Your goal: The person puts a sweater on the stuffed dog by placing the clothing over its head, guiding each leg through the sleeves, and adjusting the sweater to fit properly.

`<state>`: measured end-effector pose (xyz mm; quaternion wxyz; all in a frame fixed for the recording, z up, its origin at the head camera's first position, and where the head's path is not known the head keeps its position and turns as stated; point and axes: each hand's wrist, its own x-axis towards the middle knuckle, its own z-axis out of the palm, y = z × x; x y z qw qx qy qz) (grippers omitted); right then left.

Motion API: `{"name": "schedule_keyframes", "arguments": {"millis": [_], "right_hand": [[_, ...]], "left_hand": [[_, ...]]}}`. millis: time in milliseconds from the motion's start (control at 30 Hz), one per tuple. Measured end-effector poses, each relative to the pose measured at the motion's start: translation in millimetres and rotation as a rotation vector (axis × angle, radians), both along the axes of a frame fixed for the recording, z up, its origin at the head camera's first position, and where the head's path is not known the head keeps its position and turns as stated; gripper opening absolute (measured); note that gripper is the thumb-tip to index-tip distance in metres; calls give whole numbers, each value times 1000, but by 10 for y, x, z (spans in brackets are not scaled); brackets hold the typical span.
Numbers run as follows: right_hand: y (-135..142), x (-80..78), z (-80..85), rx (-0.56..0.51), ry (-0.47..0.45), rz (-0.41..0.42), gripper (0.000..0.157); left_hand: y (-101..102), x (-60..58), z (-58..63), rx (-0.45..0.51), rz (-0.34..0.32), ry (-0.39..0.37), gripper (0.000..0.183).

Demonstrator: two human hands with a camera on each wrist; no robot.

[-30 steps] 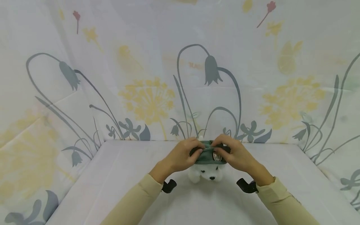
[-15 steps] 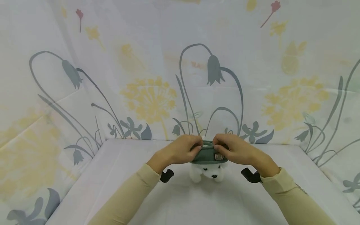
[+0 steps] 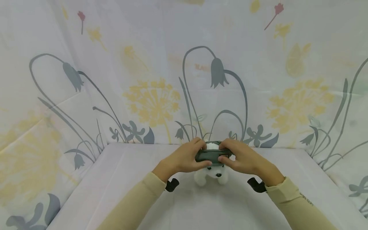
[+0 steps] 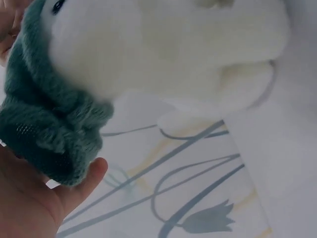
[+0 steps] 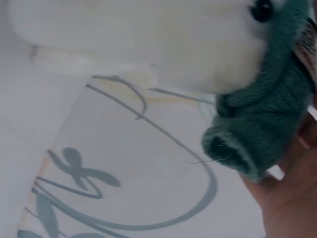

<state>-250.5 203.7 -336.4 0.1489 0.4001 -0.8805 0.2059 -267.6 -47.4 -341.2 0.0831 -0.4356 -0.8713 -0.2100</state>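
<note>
A white plush dog (image 3: 214,172) stands facing me near the back of the table, with a dark eye and nose. Around its head sits a small green knitted garment (image 3: 212,156); whether it is a hat or a tiny sweater I cannot tell. White plush shows through its top opening. My left hand (image 3: 187,156) grips the garment's left side, thumb across the front and fingers over the upper edge. On the right side my right hand (image 3: 244,156) holds it the same way. Folded, tube-like knit (image 4: 64,134) hangs by the left fingers. A printed label (image 5: 307,47) shows in the right wrist view.
A white cloth covers the table (image 3: 184,204). Behind it rises a floral-print curtain (image 3: 155,102), close to the dog. Black wrist-camera parts (image 3: 257,185) stick out beneath both wrists.
The garment's front has turned down and looks narrower, with more white plush visible in its top opening. Both thumbs have moved lower on its front, and a thumb now hides the label in the head view.
</note>
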Motion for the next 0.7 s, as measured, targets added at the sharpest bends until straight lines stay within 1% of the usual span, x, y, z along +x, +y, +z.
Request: {"name": "schedule_keyframes", "arguments": {"millis": [67,133,167,233,333,400,500,633,700], "right_hand": [[39,10,-105,-34,-9,10,38],[69,18,-205,-61,-7,19,55],[81,24,-253,-68,-9,19,63],[100,33,-353,-71,1,13,77],[119,43,-497,-60,31,6,91],[125,33,-585,-63,53,19,95],[126,-3,-705,-126,76,56,93],[102,-31,-817,-252,85,93,90],[69,-24,-831,-305,76,105,88]], "left_hand": [[3,19,-80,17,2,9,58],[14,40,-156,32,1,42,71],[22,48,-192,35,5,71,76],[43,65,-265,43,13,137,81],[81,81,-376,45,29,227,85],[99,94,-436,49,42,264,86],[104,114,-506,70,60,264,89],[77,140,-564,138,72,205,86],[54,150,-574,184,72,155,83]]}}
